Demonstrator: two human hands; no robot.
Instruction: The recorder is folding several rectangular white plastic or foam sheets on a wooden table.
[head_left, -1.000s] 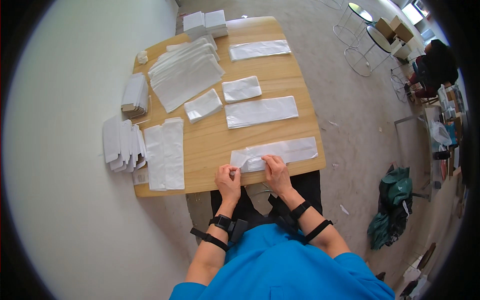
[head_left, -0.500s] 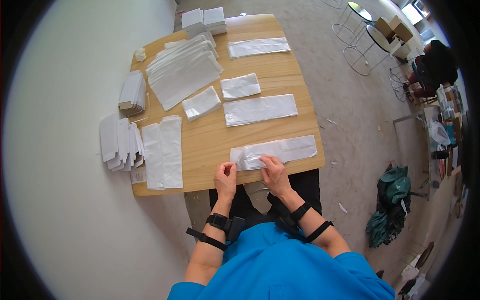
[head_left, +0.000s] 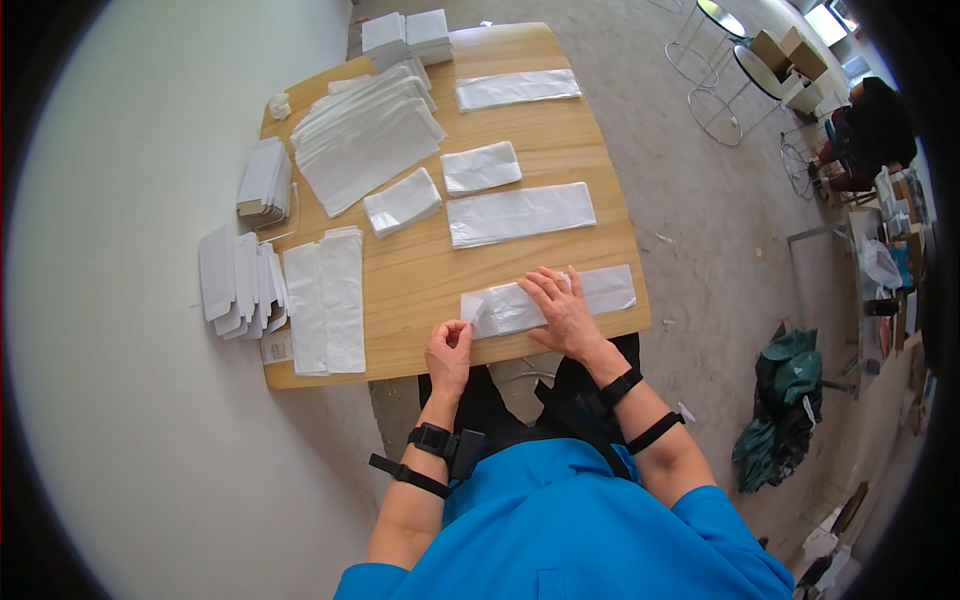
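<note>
A long, folded white plastic sheet (head_left: 608, 288) lies along the near edge of the wooden table (head_left: 400, 320). At its left end the thin film is partly lifted and creased. My left hand (head_left: 449, 357) is closed in a pinch on the sheet's near left corner. Flat across the middle of the sheet lies my right hand (head_left: 566, 315), with its fingers stretched out and spread, covering part of the film. Just beyond is another long folded white sheet (head_left: 522, 215), with two shorter folded ones, one of them a small sheet (head_left: 480, 168), farther off.
Fanned white sheets (head_left: 365, 150) cover the table's far left, with stacks of white boxes (head_left: 428, 38) behind. Flat white cartons (head_left: 240, 280) stand by the wall. Two long sheets (head_left: 325, 302) lie at left. Across the floor, a person (head_left: 875, 125) sits near a cluttered table (head_left: 865, 265).
My right hand has gone from pinching the film to lying flat on it, farther forward and right. My left hand keeps its pinch at the corner.
</note>
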